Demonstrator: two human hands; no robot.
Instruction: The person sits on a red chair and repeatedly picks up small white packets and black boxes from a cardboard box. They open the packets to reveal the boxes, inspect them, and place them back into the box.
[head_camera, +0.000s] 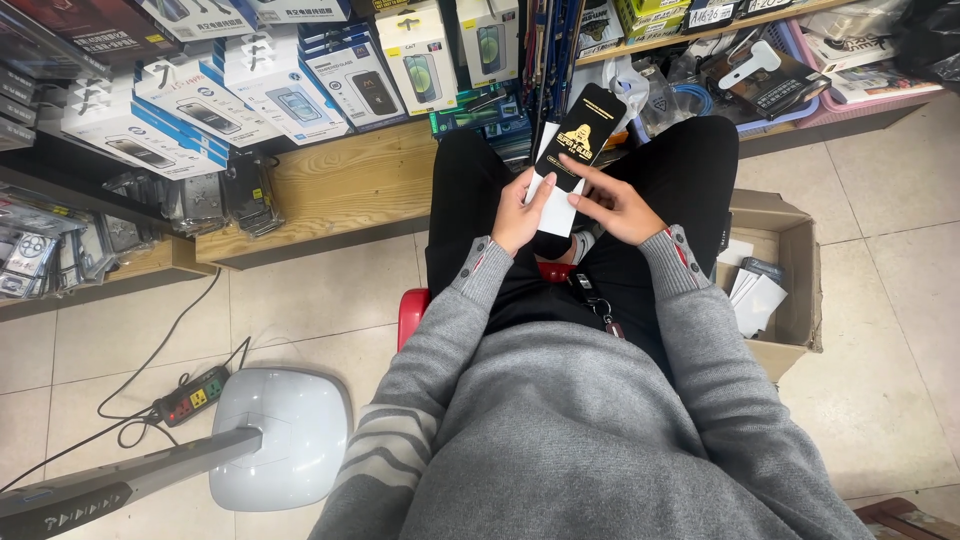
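I sit on a red stool (411, 312) with my hands above my lap. My left hand (520, 213) grips a flat black packet with a gold emblem (583, 133) along its left edge, together with a white card (556, 205) behind it. My right hand (615, 203) rests its fingers on the lower right of the packet and the white card. The packet stands nearly upright, tilted slightly right. Grey sleeves cover both arms.
A cardboard box (790, 285) with white and dark packets stands on the floor at my right. Wooden shelves (340, 190) with boxed phone accessories fill the front. A power strip (192, 396) with cables and a white fan base (280, 436) lie at the left.
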